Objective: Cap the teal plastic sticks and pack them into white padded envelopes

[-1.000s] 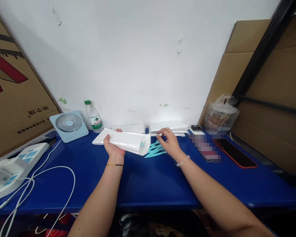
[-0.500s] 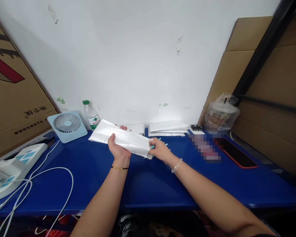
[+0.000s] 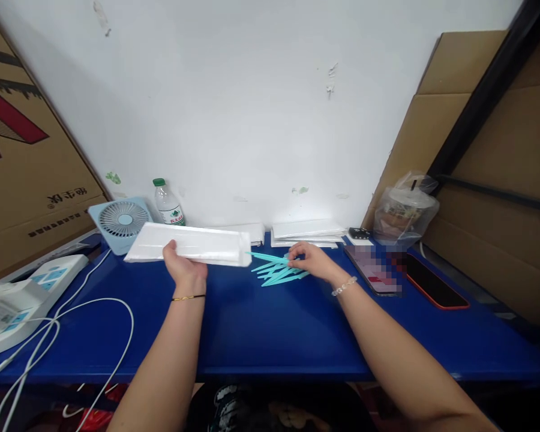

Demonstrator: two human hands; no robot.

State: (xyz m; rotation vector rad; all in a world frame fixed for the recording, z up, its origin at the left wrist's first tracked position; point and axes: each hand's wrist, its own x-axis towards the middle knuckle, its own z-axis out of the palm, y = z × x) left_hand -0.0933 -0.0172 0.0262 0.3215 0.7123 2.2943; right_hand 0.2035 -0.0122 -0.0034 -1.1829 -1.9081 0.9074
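- My left hand [image 3: 186, 269] clasps the envelope [image 3: 202, 242] above the table [image 3: 274, 336], thumb on top, palm beneath; I judge this steadies it with one end facing right.
- My right hand [image 3: 314, 262] pinches a teal stick [image 3: 267, 258], its tip at that end; I can't tell whether they touch.
- The other sticks [image 3: 279, 278] lie crossed beside those fingertips, probably for easy reach.
- Behind, a white stack [image 3: 306, 229] sits near the wall [image 3: 252, 108], apparently set back from my hands.
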